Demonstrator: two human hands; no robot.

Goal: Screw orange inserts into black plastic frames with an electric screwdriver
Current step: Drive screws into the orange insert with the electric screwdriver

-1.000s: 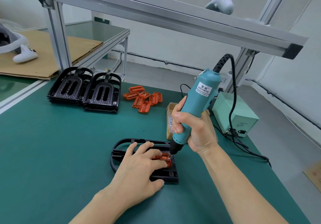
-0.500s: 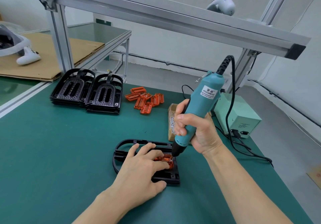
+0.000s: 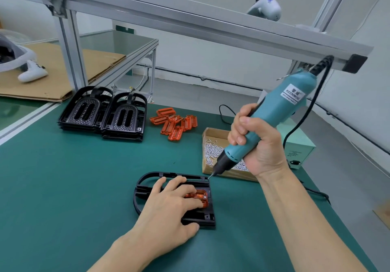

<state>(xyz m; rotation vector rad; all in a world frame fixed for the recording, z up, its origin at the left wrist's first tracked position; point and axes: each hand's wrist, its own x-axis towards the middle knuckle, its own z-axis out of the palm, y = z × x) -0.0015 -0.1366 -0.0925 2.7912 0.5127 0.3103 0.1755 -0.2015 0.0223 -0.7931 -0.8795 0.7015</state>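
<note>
Head view: a black plastic frame is laid flat on the green worktop, an orange insert seated in it toward its right end. The frame is pressed down by the left hand, fingers spread flat over frame and insert, nothing gripped. The teal electric screwdriver is gripped by the right hand, fingers wrapped round its barrel; it is tilted, bit tip at the frame's far right corner, just beside a cardboard box of screws. The insert lies nearer the person and slightly left of the bit, so the right hand is judged nearer. Whether a screw is on the bit cannot be told. Spare orange inserts and stacked black frames are farther back.
</note>
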